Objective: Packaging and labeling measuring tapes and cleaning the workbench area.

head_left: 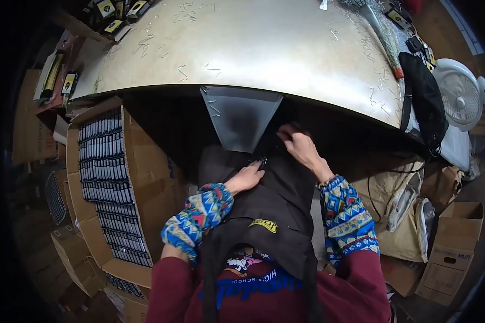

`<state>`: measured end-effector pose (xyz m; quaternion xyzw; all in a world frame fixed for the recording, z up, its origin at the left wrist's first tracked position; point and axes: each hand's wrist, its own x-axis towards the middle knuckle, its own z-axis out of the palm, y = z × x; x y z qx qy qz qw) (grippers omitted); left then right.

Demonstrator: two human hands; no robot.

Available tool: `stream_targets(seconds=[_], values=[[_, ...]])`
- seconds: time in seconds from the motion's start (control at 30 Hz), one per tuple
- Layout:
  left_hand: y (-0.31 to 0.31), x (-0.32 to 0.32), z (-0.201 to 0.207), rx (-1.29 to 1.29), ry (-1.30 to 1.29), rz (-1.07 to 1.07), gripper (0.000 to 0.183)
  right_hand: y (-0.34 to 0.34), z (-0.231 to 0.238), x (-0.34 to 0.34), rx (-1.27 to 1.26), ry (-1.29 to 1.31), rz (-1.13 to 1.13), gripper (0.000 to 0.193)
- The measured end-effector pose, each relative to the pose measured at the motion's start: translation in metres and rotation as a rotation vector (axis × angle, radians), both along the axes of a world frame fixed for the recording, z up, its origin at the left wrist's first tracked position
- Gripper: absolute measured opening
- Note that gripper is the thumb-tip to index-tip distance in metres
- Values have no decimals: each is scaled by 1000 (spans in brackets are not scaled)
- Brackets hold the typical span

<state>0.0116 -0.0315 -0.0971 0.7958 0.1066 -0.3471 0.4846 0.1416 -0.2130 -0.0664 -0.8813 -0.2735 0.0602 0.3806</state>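
Note:
My left hand (246,178) rests on the black apron (285,202) over my lap. Its fingers are drawn together by a few small shiny bits (260,161), too small to name. Just right of there, my right hand (299,144) is raised in front of the dark space under the table, fingers curled in; what they hold, if anything, is hidden. Between the hands and the table's edge hangs a tapering grey metal tray (241,118) with a few thin bent wire pieces on its left side.
Small bent wires (143,46) lie scattered on the pale table (242,48). At the left stands a carton (145,177) packed with rows of dark-and-white pieces. On the right are a black pouch (423,91), a white fan (459,94), sacks (407,229) and an open cardboard box (452,253).

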Motion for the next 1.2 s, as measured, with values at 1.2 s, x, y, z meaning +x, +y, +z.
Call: stream_targets(seconds=[1.2], values=[[156, 51, 221, -10, -754, 593, 23, 13, 149, -44, 1045, 1344, 220, 29]])
